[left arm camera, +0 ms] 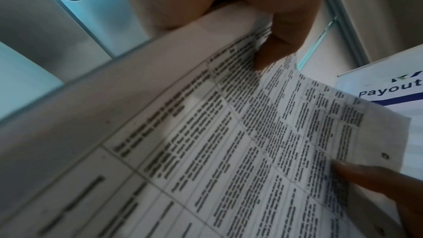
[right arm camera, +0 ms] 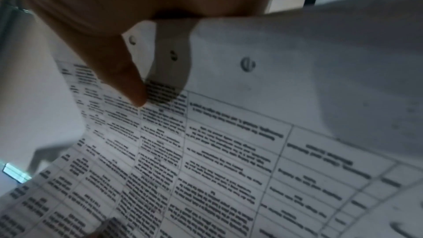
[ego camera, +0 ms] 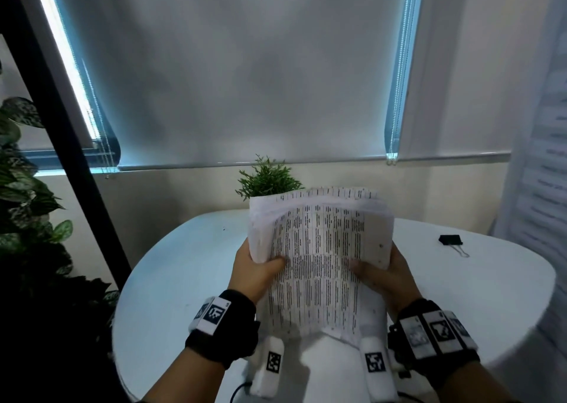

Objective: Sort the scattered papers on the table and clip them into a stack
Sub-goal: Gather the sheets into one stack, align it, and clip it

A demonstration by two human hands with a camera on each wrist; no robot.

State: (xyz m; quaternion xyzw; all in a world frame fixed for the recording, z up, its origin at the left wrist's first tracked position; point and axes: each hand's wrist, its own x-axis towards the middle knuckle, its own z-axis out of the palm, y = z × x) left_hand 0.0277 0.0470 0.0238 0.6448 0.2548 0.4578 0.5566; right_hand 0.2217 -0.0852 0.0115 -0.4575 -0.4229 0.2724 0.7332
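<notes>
A stack of printed papers [ego camera: 319,249] with table text stands upright above the white round table [ego camera: 190,280], its bottom edge near the tabletop. My left hand [ego camera: 257,267] grips the stack's left edge, thumb on the front sheet. On the right edge my right hand [ego camera: 380,273] grips it the same way. The left wrist view shows the papers [left arm camera: 228,151] with my left thumb [left arm camera: 281,42] pressed on them. In the right wrist view my right thumb [right arm camera: 123,79] presses the hole-punched sheets [right arm camera: 228,151]. A black binder clip [ego camera: 450,240] lies on the table at the right.
A small green potted plant [ego camera: 268,178] stands behind the papers at the table's far edge. Large leafy plants [ego camera: 27,187] and a black post [ego camera: 61,132] are at the left. A white banner [ego camera: 540,187] hangs at the right.
</notes>
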